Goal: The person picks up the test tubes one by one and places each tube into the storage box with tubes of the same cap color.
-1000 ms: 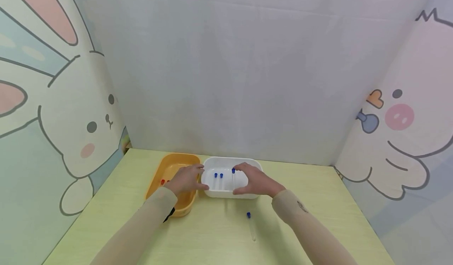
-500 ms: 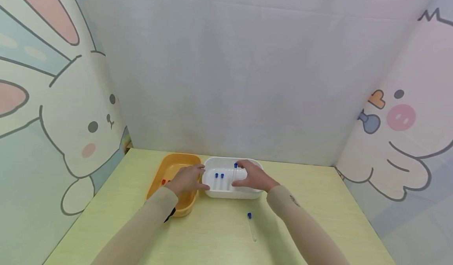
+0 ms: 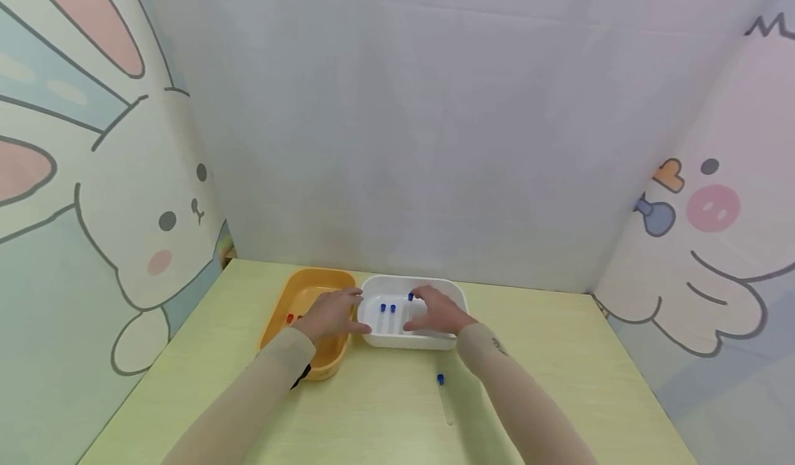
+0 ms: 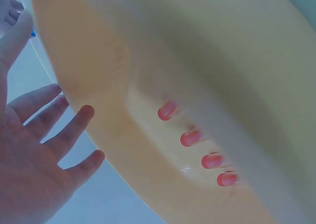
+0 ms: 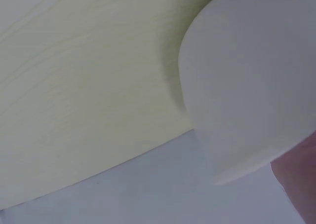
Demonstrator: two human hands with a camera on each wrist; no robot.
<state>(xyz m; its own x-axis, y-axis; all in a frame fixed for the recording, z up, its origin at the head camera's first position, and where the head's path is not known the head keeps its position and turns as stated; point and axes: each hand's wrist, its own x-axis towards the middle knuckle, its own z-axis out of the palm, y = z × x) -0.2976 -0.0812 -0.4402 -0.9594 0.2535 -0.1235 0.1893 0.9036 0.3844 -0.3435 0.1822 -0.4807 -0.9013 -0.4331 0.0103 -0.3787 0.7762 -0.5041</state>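
My right hand (image 3: 437, 312) is over the right half of the white tray (image 3: 413, 342), holding a clear test tube with a blue cap (image 3: 410, 297) between fingers and thumb. Left of it, two more blue-capped tubes (image 3: 388, 320) lie side by side in that tray. My left hand (image 3: 332, 313) is by the rims where the two trays adjoin, its fingers spread and nothing in it. In the left wrist view several tubes with red caps (image 4: 212, 160) lie inside the orange tray (image 3: 338, 361). Only a part of the right hand shows in the right wrist view.
Another blue-capped test tube (image 3: 444, 403) lies on the light wooden table (image 3: 379, 417), in front of the white tray. A pale curtain (image 3: 404, 141) stands behind the table, with cartoon-printed panels at both sides.
The tube in my right hand rose, then came down and moved left toward the two tubes in the white tray. My left hand has stayed about where it was.
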